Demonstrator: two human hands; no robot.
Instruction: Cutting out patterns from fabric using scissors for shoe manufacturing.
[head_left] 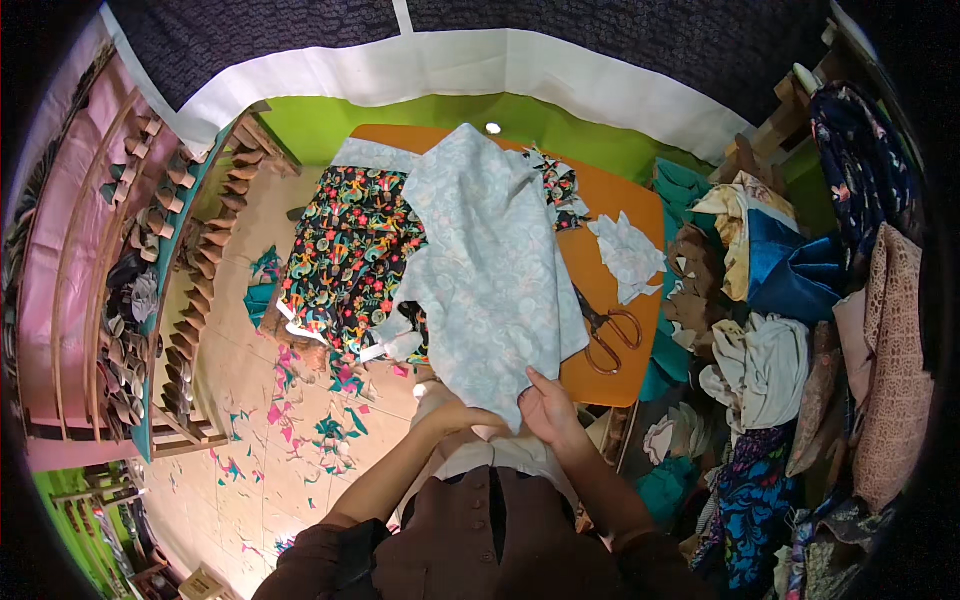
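The cloth panel (490, 260) was pale blue with a faint floral print in soft grey and pink. The printed fabric (345, 235) had a black ground crowded with red, orange, yellow and green motifs. The tabletop (630, 385) was plain orange, and the scissors (606, 340) had dark blades and coppery-brown handles. Pink and teal marked the floor scraps (335, 437). Lime green coloured the wall (335, 115); the satin cloth (790, 280) shone deep blue, while the openwork lace (890, 370) was dusty peach.

Brown shoe forms (213, 238) on a rack (165, 300), scraps (333, 430) across tiled floor (185, 500), green wall (330, 115), dark curtain (620, 50)
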